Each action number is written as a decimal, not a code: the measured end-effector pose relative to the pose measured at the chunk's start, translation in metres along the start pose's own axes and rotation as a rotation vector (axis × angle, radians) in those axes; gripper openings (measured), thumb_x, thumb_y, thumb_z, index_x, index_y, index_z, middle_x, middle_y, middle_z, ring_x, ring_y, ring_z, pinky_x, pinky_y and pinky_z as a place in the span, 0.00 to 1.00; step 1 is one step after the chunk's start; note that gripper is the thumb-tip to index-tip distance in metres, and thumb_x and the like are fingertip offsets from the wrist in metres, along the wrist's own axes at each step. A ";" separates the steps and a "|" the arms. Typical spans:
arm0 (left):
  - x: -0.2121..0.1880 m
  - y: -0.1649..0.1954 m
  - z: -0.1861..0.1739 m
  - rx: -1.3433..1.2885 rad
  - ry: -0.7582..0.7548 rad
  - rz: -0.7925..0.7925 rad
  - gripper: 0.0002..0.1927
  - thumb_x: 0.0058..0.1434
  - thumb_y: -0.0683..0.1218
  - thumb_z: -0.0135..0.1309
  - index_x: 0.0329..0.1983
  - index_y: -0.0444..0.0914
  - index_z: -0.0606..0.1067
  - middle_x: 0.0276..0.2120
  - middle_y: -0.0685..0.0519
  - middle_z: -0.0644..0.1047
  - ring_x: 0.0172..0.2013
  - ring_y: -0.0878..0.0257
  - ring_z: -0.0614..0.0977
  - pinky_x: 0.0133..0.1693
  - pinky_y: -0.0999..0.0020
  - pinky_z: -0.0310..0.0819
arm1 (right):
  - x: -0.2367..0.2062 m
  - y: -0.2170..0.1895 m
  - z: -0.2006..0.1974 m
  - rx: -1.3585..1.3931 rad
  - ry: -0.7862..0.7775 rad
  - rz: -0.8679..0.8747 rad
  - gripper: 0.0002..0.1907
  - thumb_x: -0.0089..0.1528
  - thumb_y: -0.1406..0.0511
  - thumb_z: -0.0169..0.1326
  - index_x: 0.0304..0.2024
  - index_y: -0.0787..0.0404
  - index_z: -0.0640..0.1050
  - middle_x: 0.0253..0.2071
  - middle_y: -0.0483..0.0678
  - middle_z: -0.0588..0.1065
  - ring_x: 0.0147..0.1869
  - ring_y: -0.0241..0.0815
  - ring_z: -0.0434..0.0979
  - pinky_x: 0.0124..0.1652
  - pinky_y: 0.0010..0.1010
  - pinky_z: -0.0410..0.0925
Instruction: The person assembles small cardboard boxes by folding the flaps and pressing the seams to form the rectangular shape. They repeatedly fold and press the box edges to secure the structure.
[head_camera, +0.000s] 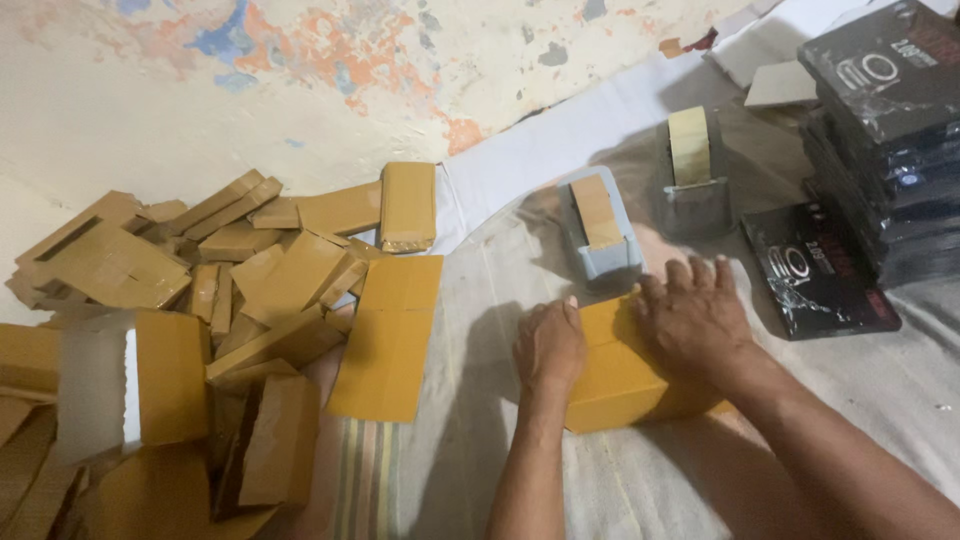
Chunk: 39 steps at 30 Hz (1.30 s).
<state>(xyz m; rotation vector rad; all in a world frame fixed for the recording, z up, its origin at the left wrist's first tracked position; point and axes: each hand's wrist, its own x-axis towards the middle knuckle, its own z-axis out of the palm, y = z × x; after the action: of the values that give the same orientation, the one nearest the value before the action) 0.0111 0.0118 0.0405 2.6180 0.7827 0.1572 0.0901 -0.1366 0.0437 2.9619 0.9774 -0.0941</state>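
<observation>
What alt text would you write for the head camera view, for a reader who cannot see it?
Both hands, left hand and right hand, press on a yellow-brown cardboard box on a cloth. Two tape dispensers stand beyond; a heap of similar boxes lies left, black packages right.

Surface: pale cloth sheet spread over the floor.
On it you have a yellow box near centre, two tape dispensers beyond, a flat yellow sheet left, black packets right.
</observation>
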 end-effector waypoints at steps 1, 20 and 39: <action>0.000 -0.001 0.001 -0.016 -0.010 -0.016 0.24 0.75 0.55 0.35 0.46 0.36 0.78 0.49 0.44 0.77 0.53 0.46 0.76 0.54 0.48 0.71 | -0.003 0.004 0.002 0.001 0.063 0.018 0.32 0.68 0.49 0.24 0.68 0.55 0.62 0.67 0.60 0.62 0.75 0.62 0.53 0.71 0.59 0.41; -0.070 -0.053 0.012 -0.019 0.254 0.692 0.48 0.59 0.70 0.50 0.69 0.30 0.62 0.70 0.38 0.62 0.72 0.44 0.56 0.70 0.45 0.40 | -0.054 -0.016 0.038 -0.374 0.372 -0.345 0.39 0.65 0.54 0.45 0.74 0.65 0.54 0.78 0.58 0.52 0.81 0.52 0.48 0.71 0.40 0.45; -0.078 -0.047 0.022 -0.008 0.220 0.507 0.27 0.75 0.52 0.40 0.68 0.27 0.65 0.70 0.35 0.65 0.73 0.43 0.62 0.73 0.51 0.46 | -0.067 0.029 0.036 0.215 0.554 -0.462 0.38 0.65 0.46 0.38 0.69 0.65 0.58 0.72 0.57 0.58 0.76 0.52 0.52 0.71 0.41 0.45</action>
<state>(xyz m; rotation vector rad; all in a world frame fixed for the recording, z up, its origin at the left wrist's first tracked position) -0.0733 -0.0030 0.0019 2.7673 0.1616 0.5950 0.0516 -0.2010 0.0124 2.9280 1.8005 0.6900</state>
